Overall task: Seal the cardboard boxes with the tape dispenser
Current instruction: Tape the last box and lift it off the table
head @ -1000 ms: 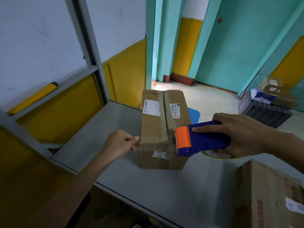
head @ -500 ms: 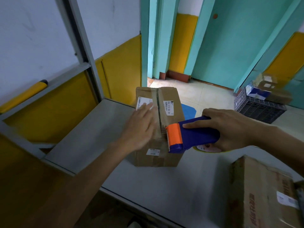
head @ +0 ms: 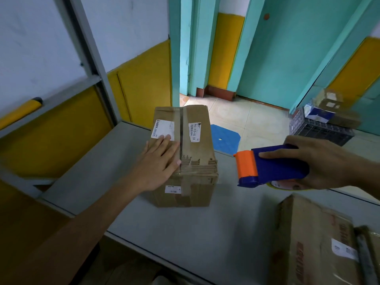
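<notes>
My left hand (head: 160,161) now presses flat on the box (head: 198,140), fingers together. My right hand (head: 329,163), gripping the tape dispenser (head: 273,168), has pulled right.

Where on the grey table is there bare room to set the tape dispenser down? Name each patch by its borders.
Bare: the wide patch of table between the taped box, the near edge and the second box; also beneath the tape dispenser. Crowded: the near right corner.
</notes>
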Tool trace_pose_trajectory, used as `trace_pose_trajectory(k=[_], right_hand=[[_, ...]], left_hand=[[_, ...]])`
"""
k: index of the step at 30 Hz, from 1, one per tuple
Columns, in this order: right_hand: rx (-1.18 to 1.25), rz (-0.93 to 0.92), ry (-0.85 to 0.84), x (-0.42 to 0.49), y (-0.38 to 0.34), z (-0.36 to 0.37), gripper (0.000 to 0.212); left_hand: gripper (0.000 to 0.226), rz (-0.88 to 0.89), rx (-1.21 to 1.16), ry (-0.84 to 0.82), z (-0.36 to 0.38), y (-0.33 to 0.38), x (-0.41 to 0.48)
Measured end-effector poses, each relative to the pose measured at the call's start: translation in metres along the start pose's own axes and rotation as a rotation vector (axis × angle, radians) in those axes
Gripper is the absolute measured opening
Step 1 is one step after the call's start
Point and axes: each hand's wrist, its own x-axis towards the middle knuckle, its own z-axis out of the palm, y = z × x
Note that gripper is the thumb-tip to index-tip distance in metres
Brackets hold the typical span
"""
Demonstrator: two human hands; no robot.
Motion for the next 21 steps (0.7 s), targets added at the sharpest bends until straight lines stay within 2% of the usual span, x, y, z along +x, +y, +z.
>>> trace_pose_trajectory(k=[7,12,16,21], right_hand=[[0.082,0.048,0.019,0.007,0.007,0.055,0.072],[0.255,0.095,-0.074,0.027,-0.003,0.080,0.070],[0.417,0.131,-0.056,0.024,-0.004,0.089,0.070],[0.511,0.152,-0.032,0.023,-0.007,0.093,0.074]], left_hand=[[0.064,-0.006,0.045,-0.008,0.001,0.012,0.008],[0.073,-0.020,0.049,0.004,0.001,0.013,0.009],[0.072,-0.022,0.049,0.001,0.003,0.013,0.009],[0.058,-0.018,0.036,-0.014,0.003,0.011,0.010]])
